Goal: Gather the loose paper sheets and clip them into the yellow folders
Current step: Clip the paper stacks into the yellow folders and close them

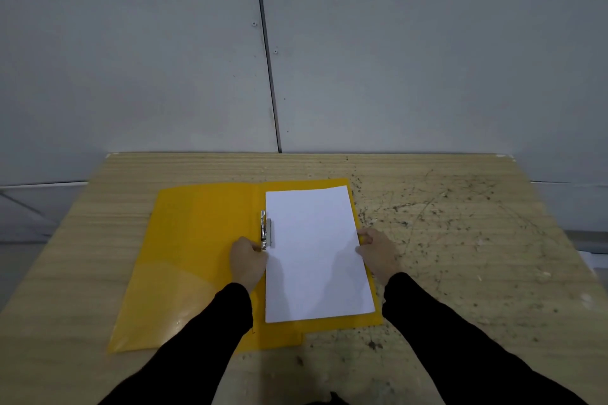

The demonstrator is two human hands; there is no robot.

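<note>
An open yellow folder (197, 253) lies flat on the wooden table. A stack of white paper sheets (316, 253) rests on its right half, its left edge against the metal clip (266, 230) at the spine. My left hand (248, 260) is at the lower end of the clip, fingers curled on its lever. My right hand (378, 253) holds the right edge of the sheets, thumb on top.
The wooden table (460, 240) is scratched and speckled with dirt on its right side. A grey panelled wall (296, 43) stands right behind the table's far edge. The table drops off at left and right.
</note>
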